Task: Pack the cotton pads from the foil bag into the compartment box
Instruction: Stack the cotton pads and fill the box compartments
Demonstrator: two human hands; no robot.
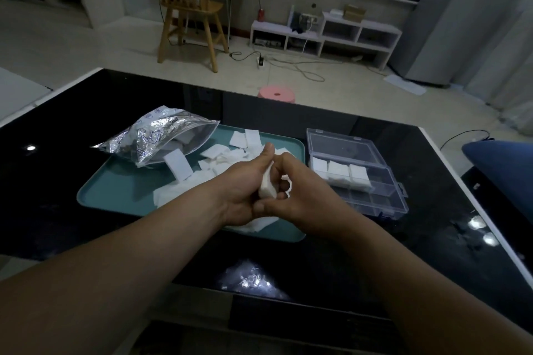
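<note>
My left hand (242, 184) and my right hand (305, 190) meet over the teal tray (115, 190), both closed around a small stack of white cotton pads (266, 184). Loose cotton pads (245, 141) lie scattered across the tray, some under my hands. The silver foil bag (155, 135) lies on its side at the tray's far left, mouth open toward the pads. To the right stands the clear compartment box (375, 199), lid up, with three stacks of pads (340, 171) in its far row; the near row looks empty.
Everything rests on a glossy black table (57, 170) with white edges. A blue object (501, 164) sits at the right edge. Beyond the table are a pink stool (277, 94), a wooden chair (190, 8) and a low white shelf (326, 34).
</note>
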